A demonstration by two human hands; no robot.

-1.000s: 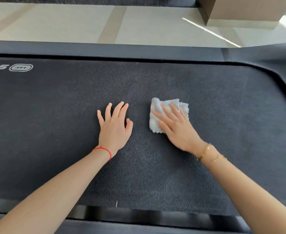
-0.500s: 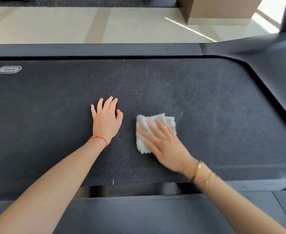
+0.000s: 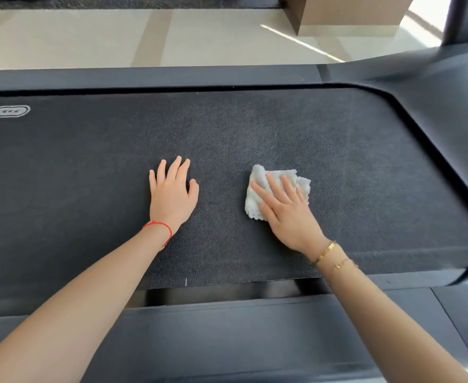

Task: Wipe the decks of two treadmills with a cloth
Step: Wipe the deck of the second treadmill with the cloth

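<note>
A dark textured treadmill belt point(image 3: 351, 167) runs across the head view, with a white logo at its far left. A folded white cloth point(image 3: 257, 205) lies flat on the belt right of centre. My right hand point(image 3: 285, 214) presses on it with straight, spread fingers and covers much of it. My left hand point(image 3: 172, 194) rests flat on the bare belt a short way to the left of the cloth, fingers straight.
A smooth dark side rail point(image 3: 227, 335) runs along the near edge and another point(image 3: 144, 77) along the far edge. The belt's rounded end and motor cover point(image 3: 434, 111) rise at the right. Beyond lie pale floor tiles point(image 3: 89, 37) and a beige block point(image 3: 351, 15).
My right hand has slid the cloth to the right and away from me, widening the gap to my left hand. My left hand has stayed flat on the belt.
</note>
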